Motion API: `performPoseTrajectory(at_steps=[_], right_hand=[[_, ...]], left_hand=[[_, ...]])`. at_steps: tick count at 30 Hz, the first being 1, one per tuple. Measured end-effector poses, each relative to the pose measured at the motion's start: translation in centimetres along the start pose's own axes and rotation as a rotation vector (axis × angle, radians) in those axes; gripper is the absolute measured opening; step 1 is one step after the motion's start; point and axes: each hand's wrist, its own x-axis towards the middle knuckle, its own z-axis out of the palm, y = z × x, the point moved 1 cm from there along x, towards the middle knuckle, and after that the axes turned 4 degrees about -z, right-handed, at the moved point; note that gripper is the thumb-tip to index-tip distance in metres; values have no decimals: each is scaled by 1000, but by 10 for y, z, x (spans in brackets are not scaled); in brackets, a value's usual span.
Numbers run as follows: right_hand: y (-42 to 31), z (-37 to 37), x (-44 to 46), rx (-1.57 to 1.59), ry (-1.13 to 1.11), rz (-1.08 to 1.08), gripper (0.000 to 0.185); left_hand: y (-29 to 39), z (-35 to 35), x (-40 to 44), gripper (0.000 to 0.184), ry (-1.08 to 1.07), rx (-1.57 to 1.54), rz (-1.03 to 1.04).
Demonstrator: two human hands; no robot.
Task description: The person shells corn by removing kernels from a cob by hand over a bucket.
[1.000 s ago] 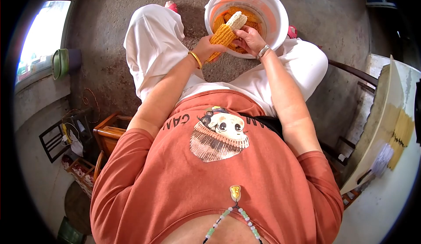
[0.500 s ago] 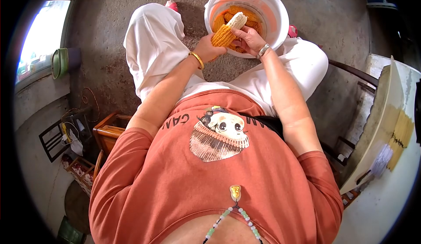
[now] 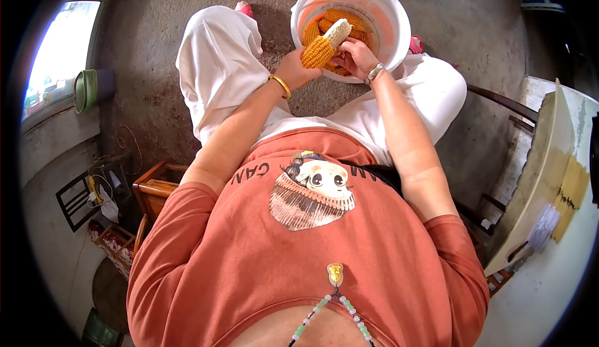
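A corn cob is tilted over the near left rim of a white bucket; its upper end is bare and whitish, its lower part covered in yellow kernels. My left hand, with a yellow bangle at the wrist, is wrapped round the kernel-covered end. At the cob's right side, my right hand, wearing a silver bracelet, has its fingers bent against the cob where kernels meet the bare part. Several yellow cobs lie inside the bucket.
White-trousered knees flank the bucket on the concrete floor. A wooden stool stands at the left, near a dark rack. The green container is by the window. A pale board leans at the right.
The lower end of the cob, seen below my left hand earlier, is now hidden in its grip. My right fingers have shifted slightly along the cob.
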Motion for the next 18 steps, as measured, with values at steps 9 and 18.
performPoseTrajectory(at_steps=[9, 18], right_hand=[[11, 7, 4, -36, 55, 16, 37], [17, -9, 15, -146, 19, -92, 34]], left_hand=[[16, -1, -6, 53, 111, 185, 32], [10, -1, -3, 52, 116, 138, 26]])
